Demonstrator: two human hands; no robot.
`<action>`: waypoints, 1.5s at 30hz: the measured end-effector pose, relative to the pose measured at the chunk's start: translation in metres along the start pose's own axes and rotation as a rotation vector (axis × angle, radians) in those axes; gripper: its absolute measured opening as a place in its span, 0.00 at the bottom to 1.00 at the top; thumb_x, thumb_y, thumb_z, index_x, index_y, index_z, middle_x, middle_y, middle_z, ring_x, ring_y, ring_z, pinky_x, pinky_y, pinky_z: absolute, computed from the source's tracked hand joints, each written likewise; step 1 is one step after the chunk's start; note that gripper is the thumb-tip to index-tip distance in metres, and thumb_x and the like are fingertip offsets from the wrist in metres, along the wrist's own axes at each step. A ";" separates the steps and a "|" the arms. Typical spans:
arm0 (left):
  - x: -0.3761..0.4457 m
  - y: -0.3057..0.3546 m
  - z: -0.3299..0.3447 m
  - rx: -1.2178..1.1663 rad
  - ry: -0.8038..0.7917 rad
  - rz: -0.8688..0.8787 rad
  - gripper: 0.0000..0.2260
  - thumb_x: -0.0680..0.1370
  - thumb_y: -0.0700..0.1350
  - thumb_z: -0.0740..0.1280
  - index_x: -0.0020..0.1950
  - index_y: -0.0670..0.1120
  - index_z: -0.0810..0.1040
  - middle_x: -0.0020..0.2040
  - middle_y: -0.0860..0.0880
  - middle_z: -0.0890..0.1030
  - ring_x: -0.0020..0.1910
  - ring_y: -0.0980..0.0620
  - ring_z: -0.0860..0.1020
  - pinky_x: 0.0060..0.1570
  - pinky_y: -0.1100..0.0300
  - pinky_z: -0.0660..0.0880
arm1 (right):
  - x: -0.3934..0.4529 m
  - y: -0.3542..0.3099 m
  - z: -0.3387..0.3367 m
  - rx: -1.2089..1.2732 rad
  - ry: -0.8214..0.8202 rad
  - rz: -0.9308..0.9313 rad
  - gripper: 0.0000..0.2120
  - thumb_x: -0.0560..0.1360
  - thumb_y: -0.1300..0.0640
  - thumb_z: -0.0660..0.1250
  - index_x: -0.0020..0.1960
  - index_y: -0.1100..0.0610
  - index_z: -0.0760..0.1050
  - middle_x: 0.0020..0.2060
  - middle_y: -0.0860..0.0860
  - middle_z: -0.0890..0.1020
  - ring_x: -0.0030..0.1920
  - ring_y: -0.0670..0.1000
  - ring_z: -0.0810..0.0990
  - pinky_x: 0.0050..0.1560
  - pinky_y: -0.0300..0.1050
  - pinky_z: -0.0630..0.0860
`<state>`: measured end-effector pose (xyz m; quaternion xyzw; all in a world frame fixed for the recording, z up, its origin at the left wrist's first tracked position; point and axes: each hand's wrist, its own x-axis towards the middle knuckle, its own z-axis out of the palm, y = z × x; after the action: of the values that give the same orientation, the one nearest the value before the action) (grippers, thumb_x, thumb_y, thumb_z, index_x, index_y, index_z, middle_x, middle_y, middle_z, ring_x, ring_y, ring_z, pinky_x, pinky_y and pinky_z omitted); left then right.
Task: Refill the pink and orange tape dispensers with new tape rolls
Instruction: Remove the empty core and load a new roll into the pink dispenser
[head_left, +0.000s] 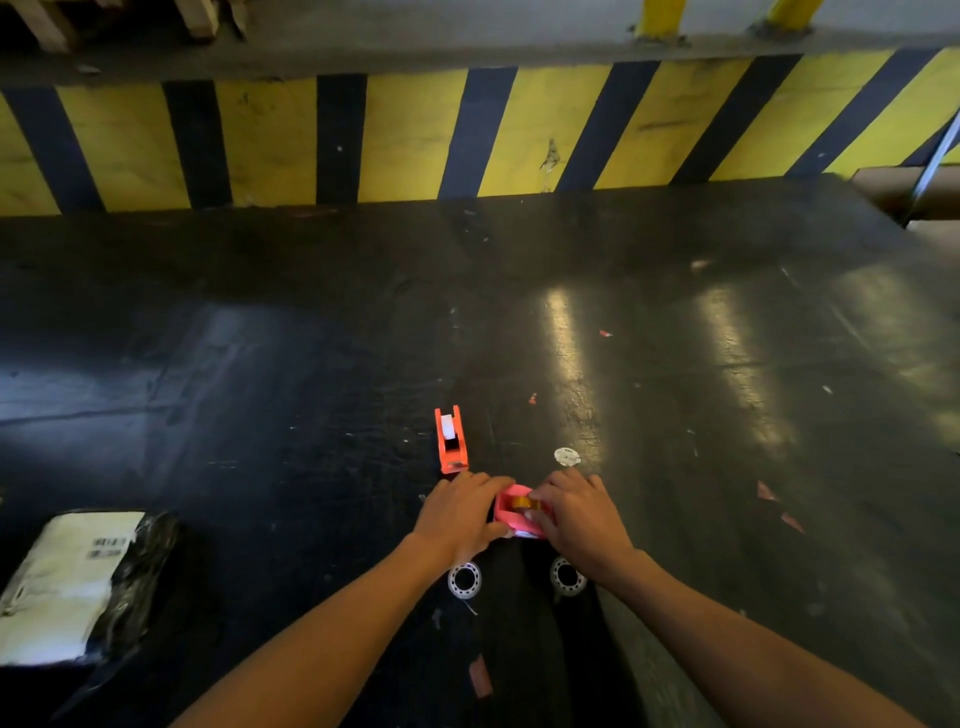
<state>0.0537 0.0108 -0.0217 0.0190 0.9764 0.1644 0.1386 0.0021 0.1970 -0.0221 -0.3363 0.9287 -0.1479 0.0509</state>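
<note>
Seen from a head-worn camera looking down, two bare forearms reach forward over a dark, scuffed, glossy work surface. Both hands meet around a small pink tape dispenser that sits on the surface between them. The left hand cups the dispenser's left side, fingers curled over its far edge and thumb pressed at its near corner. The right hand closes on the right side, its fingers bent over the top, where an amber tape roll shows in the dispenser's well; whether the fingertips pinch the roll itself or only the pink body cannot be told. Just beyond the left hand's fingertips, an orange tape dispenser stands on the surface, pointing away from the person, with a pale strip showing in its open top. Just past the right hand's knuckles lies a small round white sticker. Nearer the person than the grip, under the two wrists, lie two flat ring-shaped tape cores, one below the left wrist and the other partly hidden by the right wrist. Far off to the left of the hands, near the person's side of the surface, rests a white parcel with a barcode label and dark wrapping. At the far edge of the surface rises a wall striped yellow and black.
</note>
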 end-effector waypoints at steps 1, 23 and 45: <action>-0.001 0.000 0.000 0.001 0.003 -0.009 0.30 0.77 0.57 0.69 0.77 0.53 0.65 0.70 0.49 0.76 0.70 0.48 0.71 0.67 0.48 0.68 | -0.001 0.001 0.001 -0.002 0.000 -0.007 0.14 0.78 0.46 0.63 0.58 0.50 0.79 0.53 0.48 0.80 0.57 0.51 0.75 0.53 0.47 0.64; -0.063 0.066 0.009 -0.775 0.359 0.093 0.13 0.76 0.41 0.75 0.58 0.51 0.83 0.55 0.54 0.82 0.51 0.59 0.80 0.47 0.67 0.78 | -0.078 -0.019 -0.029 1.282 0.057 0.490 0.11 0.70 0.55 0.74 0.47 0.62 0.85 0.35 0.51 0.85 0.38 0.45 0.80 0.39 0.38 0.75; -0.113 0.062 0.022 -1.465 0.324 -0.418 0.10 0.76 0.38 0.74 0.55 0.48 0.83 0.53 0.47 0.86 0.55 0.52 0.84 0.53 0.61 0.80 | -0.135 0.032 0.002 0.087 0.043 0.467 0.15 0.71 0.43 0.72 0.49 0.52 0.74 0.49 0.50 0.73 0.52 0.54 0.74 0.52 0.50 0.74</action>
<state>0.1679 0.0670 0.0080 -0.2862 0.6103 0.7386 -0.0005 0.0870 0.3060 -0.0341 -0.1067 0.9748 -0.1794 0.0784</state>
